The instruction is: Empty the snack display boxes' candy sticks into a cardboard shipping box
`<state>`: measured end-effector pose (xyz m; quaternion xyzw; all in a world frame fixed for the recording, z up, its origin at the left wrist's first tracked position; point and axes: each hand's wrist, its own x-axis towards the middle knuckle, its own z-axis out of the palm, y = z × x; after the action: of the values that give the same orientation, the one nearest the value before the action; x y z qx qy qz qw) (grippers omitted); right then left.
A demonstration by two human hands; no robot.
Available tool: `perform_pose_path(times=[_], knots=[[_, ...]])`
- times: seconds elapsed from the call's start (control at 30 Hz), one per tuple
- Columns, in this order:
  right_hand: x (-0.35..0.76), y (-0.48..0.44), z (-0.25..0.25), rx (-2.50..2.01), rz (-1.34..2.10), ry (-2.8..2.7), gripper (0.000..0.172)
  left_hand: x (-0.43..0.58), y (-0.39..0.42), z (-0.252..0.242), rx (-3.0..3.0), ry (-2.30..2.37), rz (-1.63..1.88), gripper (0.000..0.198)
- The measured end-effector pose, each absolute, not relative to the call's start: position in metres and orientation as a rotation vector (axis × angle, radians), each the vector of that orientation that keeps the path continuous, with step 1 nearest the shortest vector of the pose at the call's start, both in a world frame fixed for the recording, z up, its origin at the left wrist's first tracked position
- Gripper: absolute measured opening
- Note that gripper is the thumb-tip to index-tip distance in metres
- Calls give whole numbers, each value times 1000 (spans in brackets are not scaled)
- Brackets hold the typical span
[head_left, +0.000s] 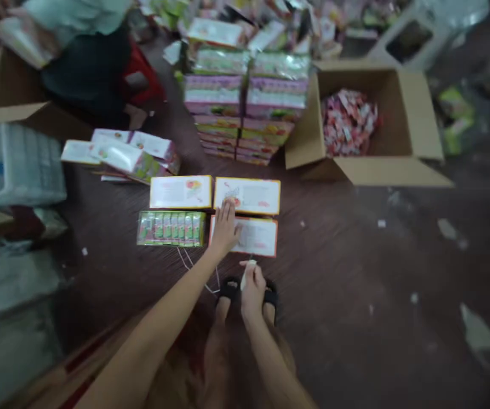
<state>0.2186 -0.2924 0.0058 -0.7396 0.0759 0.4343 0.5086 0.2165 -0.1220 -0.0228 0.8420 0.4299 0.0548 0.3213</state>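
My left hand (225, 227) lies flat with fingers stretched across two white cartons, the far one (262, 196) edged in yellow and the near one (258, 237) edged in orange. Beside them on the left are another yellow-edged carton (172, 193) and a carton showing a row of green packets (172, 229). Just in front of my feet, my right hand (253, 287) is closed around a small pale thing (243, 279), too blurred to name. A thin white string (184, 258) comes from under the left near carton and loops over the floor.
Tall stacks of packed cartons (245, 108) stand ahead. An open cardboard box (423, 122) with reddish packets is to their right. More cartons (121, 156) lie at left, near a seated person (87, 62). A plastic crate (36, 162) stands far left; paper scraps dot the floor.
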Motion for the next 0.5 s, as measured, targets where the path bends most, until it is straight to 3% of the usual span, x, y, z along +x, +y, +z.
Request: perform_pose_path(times=[0.1, 0.2, 0.33, 0.4, 0.5], knots=[[258, -238, 31, -1625, 1143, 30, 54, 191, -147, 31, 1617, 1388, 420, 44], [245, -186, 43, -1484, 1383, -123, 51, 159, -172, 56, 992, 1431, 578, 49], [189, -151, 39, -1347, 1957, -523, 53, 113, -182, 60, 303, 1349, 930, 57], [167, -143, 29, -1245, 2173, -776, 53, 89, -187, 58, 89, 1204, 1061, 52], [154, -123, 11, -1152, 2063, -1319, 52, 52, -201, 41, -37, 1086, 1239, 36]])
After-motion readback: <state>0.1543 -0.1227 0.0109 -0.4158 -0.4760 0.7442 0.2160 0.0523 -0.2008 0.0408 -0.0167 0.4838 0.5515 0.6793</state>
